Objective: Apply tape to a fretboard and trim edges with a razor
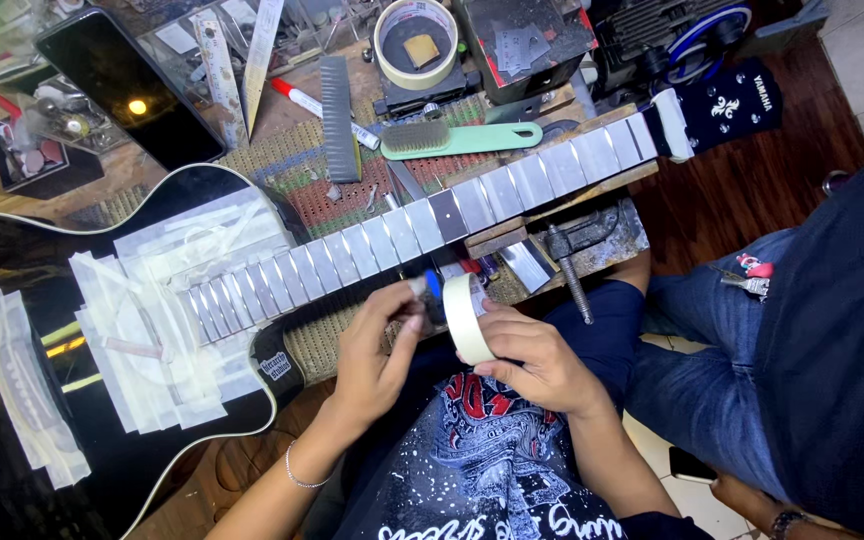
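A black acoustic guitar [22, 270] lies across the workbench, its fretboard [422, 225] covered with strips of pale tape between the frets. One fret space near the middle shows bare dark wood. My right hand [537, 360] grips a roll of masking tape [464, 317] just below the neck. My left hand [377, 345] pinches the loose end of tape pulled from that roll. Both hands sit in front of the guitar neck, above my lap. More tape covers the guitar top around the soundhole [152, 320].
A green-handled wire brush [457, 138], a dark file [337, 118], a red-capped marker [297, 97], a steel ruler [260, 55] and a second tape roll [415, 42] lie behind the neck. A clamp [567, 260] holds the neck support. Another person in jeans [802, 330] sits at right.
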